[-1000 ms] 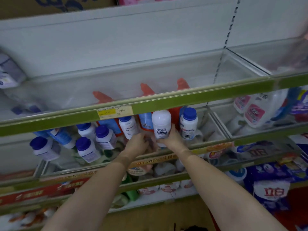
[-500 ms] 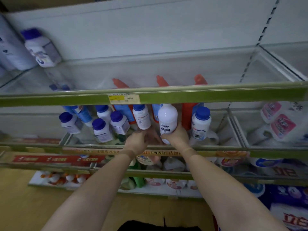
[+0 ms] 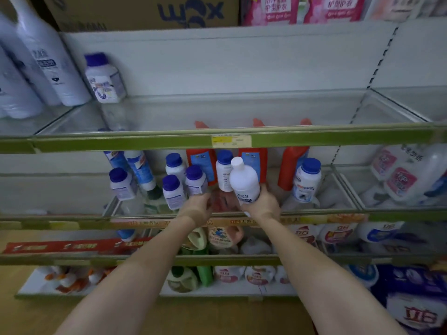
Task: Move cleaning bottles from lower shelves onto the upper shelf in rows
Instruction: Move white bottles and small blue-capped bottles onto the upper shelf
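Store shelving, white back panels, clear shelf trays with green front rails; landmark is the yellow price tag [image 3: 231, 140] on the upper shelf [image 3: 338, 135] rail. Right hand [image 3: 262, 204] grips the base of a white-capped bottle [image 3: 244, 181], tilted slightly left, just below the tag and in front of the lower shelf [image 3: 314, 215]. Left hand [image 3: 199, 205] is below and left of the tag, at the base of a blue-capped bottle [image 3: 196, 180]; cannot tell if it grips it. More blue-capped bottles cluster below-left of the tag, one [image 3: 306, 180] below-right. Red bottles [image 3: 291, 163] stand behind, directly under the tag. One blue-capped bottle [image 3: 104, 78] sits on the upper shelf, far up-left of the tag, beside tall white bottles [image 3: 46, 56]. Cardboard box [image 3: 145, 12] well above. Yellowish floor [image 3: 24, 315] at bottom left.
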A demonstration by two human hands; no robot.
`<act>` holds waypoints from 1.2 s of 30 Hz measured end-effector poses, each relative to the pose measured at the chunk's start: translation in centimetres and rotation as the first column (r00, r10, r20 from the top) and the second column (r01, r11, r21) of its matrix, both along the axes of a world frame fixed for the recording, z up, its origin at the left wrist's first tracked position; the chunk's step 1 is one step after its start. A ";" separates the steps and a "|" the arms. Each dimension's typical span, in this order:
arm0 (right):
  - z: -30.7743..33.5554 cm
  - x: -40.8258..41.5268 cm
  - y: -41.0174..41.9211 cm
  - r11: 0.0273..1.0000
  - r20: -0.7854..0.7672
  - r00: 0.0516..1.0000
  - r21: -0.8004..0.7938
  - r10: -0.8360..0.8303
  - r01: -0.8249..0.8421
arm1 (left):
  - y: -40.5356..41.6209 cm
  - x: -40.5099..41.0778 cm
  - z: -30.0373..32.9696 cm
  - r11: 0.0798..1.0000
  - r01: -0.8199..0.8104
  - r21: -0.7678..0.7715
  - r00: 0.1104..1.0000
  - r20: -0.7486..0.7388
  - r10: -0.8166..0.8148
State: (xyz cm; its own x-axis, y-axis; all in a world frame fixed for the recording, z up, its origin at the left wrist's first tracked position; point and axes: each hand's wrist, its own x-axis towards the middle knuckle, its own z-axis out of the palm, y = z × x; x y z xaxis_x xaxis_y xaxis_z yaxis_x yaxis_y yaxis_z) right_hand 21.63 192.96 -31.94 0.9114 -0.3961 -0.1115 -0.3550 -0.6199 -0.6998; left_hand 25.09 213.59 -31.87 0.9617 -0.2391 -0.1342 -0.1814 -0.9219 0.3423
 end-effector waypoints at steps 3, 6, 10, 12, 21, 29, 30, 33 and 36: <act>0.2 -1.7 3.3 0.999 -0.073 0.997 0.023 -0.025 0.027 | 3.1 -0.7 0.4 1.000 0.011 0.001 1.000 0.001 -0.011; -0.1 -3.6 6.7 0.997 -0.153 0.988 0.068 -0.028 0.038 | 5.6 -1.5 0.5 1.000 0.023 -0.009 1.000 0.008 -0.023; -1.3 -6.0 10.6 0.987 -0.197 0.980 0.159 -0.002 0.034 | 8.6 -2.6 0.5 0.999 0.032 -0.041 0.998 -0.059 -0.035; -2.1 -7.0 12.3 0.982 -0.246 0.969 0.188 0.014 0.034 | 10.2 -3.4 0.2 0.996 0.047 -0.078 0.996 -0.073 -0.053; -4.2 -11.6 17.2 0.929 -0.420 0.869 0.355 0.262 -0.108 | 15.6 -6.3 -1.2 0.988 0.079 -0.135 0.992 -0.091 -0.092; -5.2 -13.2 19.3 0.856 -0.492 0.786 0.509 0.374 -0.089 | 17.4 -7.8 -2.3 0.980 0.050 -0.194 0.990 -0.116 -0.074; -5.3 -13.1 19.3 0.860 -0.502 0.777 0.502 0.379 -0.095 | 17.2 -7.9 -2.3 0.979 0.043 -0.199 0.991 -0.116 -0.067; -5.2 -13.0 19.2 0.867 -0.519 0.756 0.483 0.399 -0.126 | 16.8 -8.1 -2.8 0.975 0.017 -0.223 0.991 -0.129 -0.047; -4.9 -12.9 19.5 0.869 -0.531 0.737 0.471 0.418 -0.153 | 16.9 -8.1 -3.1 0.975 0.012 -0.222 0.988 -0.150 -0.046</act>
